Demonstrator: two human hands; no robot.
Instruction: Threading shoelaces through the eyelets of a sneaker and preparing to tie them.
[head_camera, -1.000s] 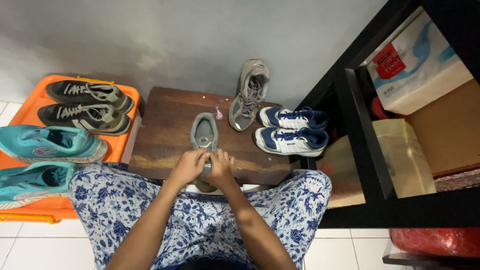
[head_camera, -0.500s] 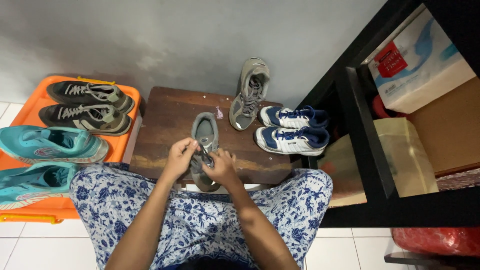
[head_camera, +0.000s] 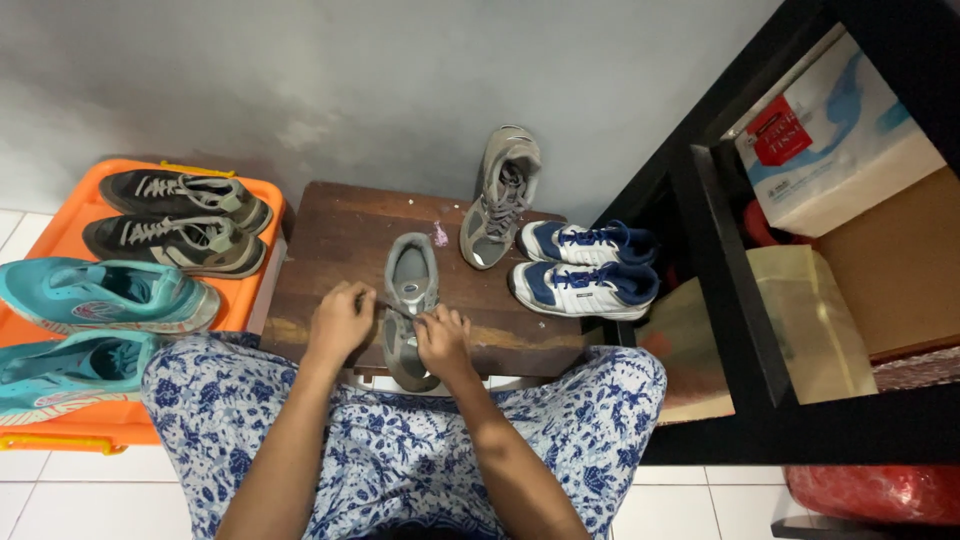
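We look down at a grey shoe lying on a low wooden table just above our knees. Our left hand and right hand each pinch a lace stretched across the shoe. Its grey mate leans on the wall, beside blue-and-white shoes. An orange tray holds four more.

Home entryway or shoe corner, someone sitting on white tiled floor facing a plain grey wall. Sneakers lying on an orange tray at 9 o'clock, low wooden stool at 12, black shelf holding household boxes at 3.
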